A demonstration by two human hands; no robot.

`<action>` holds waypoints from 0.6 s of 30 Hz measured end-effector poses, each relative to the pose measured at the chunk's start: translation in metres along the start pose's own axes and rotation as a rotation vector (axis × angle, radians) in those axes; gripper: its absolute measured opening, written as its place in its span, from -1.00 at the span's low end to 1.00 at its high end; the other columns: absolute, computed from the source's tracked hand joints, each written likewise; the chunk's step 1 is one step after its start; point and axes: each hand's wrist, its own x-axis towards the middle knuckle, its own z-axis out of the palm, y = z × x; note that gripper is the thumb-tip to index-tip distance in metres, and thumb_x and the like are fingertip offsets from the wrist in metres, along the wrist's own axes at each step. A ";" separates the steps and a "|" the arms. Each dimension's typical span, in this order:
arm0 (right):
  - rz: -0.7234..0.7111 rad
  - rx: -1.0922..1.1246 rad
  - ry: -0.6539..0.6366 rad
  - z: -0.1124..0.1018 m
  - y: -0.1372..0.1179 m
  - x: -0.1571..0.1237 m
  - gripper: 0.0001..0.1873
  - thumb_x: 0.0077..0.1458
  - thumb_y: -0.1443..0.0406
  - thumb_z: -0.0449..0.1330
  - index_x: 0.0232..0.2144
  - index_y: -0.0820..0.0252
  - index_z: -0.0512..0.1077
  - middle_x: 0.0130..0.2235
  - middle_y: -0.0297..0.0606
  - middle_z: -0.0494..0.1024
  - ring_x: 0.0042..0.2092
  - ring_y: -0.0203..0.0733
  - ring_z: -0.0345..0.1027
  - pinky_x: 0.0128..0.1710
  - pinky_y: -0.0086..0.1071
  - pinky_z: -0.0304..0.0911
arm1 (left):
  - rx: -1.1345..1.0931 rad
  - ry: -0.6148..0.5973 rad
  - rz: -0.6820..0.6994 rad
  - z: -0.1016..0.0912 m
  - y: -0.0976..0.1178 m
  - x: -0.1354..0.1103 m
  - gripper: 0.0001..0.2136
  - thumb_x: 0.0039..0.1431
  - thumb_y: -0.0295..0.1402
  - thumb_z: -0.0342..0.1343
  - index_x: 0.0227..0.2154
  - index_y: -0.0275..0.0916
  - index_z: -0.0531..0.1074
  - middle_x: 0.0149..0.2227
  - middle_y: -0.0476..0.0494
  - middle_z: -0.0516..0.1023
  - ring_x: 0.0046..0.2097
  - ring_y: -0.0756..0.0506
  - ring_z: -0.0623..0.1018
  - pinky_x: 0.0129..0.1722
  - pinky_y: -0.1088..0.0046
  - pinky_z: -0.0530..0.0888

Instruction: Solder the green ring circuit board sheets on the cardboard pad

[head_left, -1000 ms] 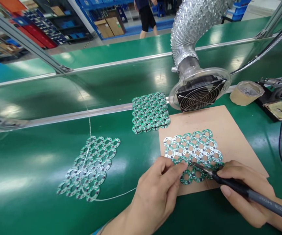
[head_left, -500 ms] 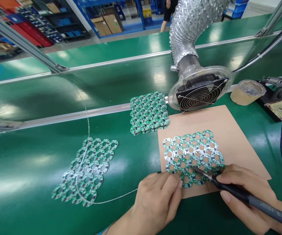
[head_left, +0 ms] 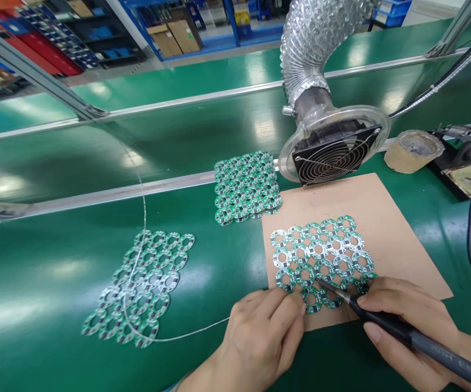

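Observation:
A panel of round green circuit boards (head_left: 320,253) lies on a brown mat (head_left: 382,218). My right hand (head_left: 407,326) grips a dark soldering iron (head_left: 402,332), whose tip touches the panel's near edge. My left hand (head_left: 260,337) is closed in a pinch at the same edge, holding thin solder wire (head_left: 186,332) that trails left across the bench. A second panel (head_left: 141,288) lies to the left under the wire. A stack of panels (head_left: 246,188) sits behind.
A fume extractor fan (head_left: 333,149) on a silver hose hangs just behind the mat. A tan roll (head_left: 413,151) and a soldering iron stand (head_left: 464,158) are at the right. A black cable (head_left: 470,239) curves down the right edge. Metal rails cross the green conveyor (head_left: 96,158).
The view has drifted slightly; the iron tip and my left fingers have shifted a little along the panel's near edge. A person at the back has gone out of view.

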 end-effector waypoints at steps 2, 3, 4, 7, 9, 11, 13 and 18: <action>-0.005 0.001 0.004 0.000 0.001 -0.001 -0.71 -0.07 0.52 0.08 -0.22 0.35 0.38 -0.44 -0.20 0.46 -0.46 -0.24 0.38 -0.49 -0.35 0.36 | -0.002 -0.016 0.000 0.002 -0.001 -0.001 -0.94 0.21 -0.48 -0.02 -0.34 -0.24 0.33 -0.52 0.01 0.40 -0.52 0.02 0.39 -0.53 0.48 0.30; -0.006 0.004 0.001 0.000 0.001 -0.002 -0.70 -0.07 0.53 0.08 -0.21 0.35 0.38 -0.44 -0.20 0.46 -0.46 -0.24 0.38 -0.49 -0.35 0.36 | -0.002 -0.019 -0.001 0.002 -0.002 -0.001 -0.94 0.21 -0.47 -0.02 -0.33 -0.23 0.34 -0.52 0.01 0.41 -0.52 0.02 0.39 -0.52 0.48 0.31; -0.004 0.009 -0.003 -0.001 0.001 -0.003 -0.69 -0.07 0.53 0.08 -0.21 0.36 0.38 -0.44 -0.20 0.46 -0.45 -0.24 0.38 -0.49 -0.35 0.36 | -0.002 -0.019 -0.001 0.003 -0.003 -0.001 -0.94 0.21 -0.47 -0.02 -0.31 -0.23 0.34 -0.52 0.01 0.41 -0.51 0.01 0.40 -0.52 0.48 0.31; 0.009 0.014 0.001 -0.001 0.001 -0.004 -0.68 -0.07 0.53 0.09 -0.20 0.34 0.38 -0.43 -0.21 0.45 -0.44 -0.24 0.38 -0.49 -0.34 0.36 | -0.019 -0.001 -0.008 0.003 -0.003 0.001 -0.93 0.21 -0.47 -0.01 -0.30 -0.24 0.35 -0.50 0.00 0.42 -0.51 0.02 0.39 -0.52 0.49 0.31; 0.010 0.016 0.016 -0.001 0.000 -0.004 -0.68 -0.07 0.53 0.09 -0.20 0.32 0.38 -0.43 -0.21 0.46 -0.45 -0.24 0.38 -0.49 -0.35 0.36 | -0.047 0.011 -0.017 0.003 -0.003 0.003 -0.93 0.20 -0.48 -0.01 -0.31 -0.24 0.36 -0.48 -0.01 0.42 -0.50 0.03 0.39 -0.52 0.50 0.31; 0.011 0.015 0.019 -0.002 0.000 -0.003 -0.67 -0.07 0.53 0.08 -0.19 0.31 0.38 -0.43 -0.23 0.46 -0.44 -0.25 0.38 -0.48 -0.37 0.37 | -0.071 0.023 -0.030 0.002 -0.003 0.004 -0.93 0.19 -0.50 0.00 -0.32 -0.24 0.36 -0.48 -0.01 0.41 -0.49 0.03 0.38 -0.52 0.51 0.31; 0.013 0.001 0.016 -0.002 0.000 -0.002 -0.66 -0.07 0.54 0.08 -0.18 0.31 0.38 -0.42 -0.22 0.47 -0.42 -0.24 0.40 -0.46 -0.37 0.38 | -0.081 0.030 -0.044 0.002 -0.004 0.003 -0.93 0.18 -0.50 0.01 -0.32 -0.24 0.36 -0.48 -0.02 0.40 -0.47 0.02 0.39 -0.51 0.51 0.31; 0.030 -0.019 0.017 0.000 0.002 -0.007 -0.68 -0.05 0.52 0.10 -0.18 0.31 0.38 -0.39 -0.18 0.49 -0.38 -0.18 0.42 -0.42 -0.33 0.39 | -0.058 0.009 -0.055 0.002 -0.005 0.003 -0.94 0.18 -0.47 0.02 -0.32 -0.24 0.38 -0.47 -0.04 0.40 -0.45 0.00 0.39 -0.49 0.49 0.32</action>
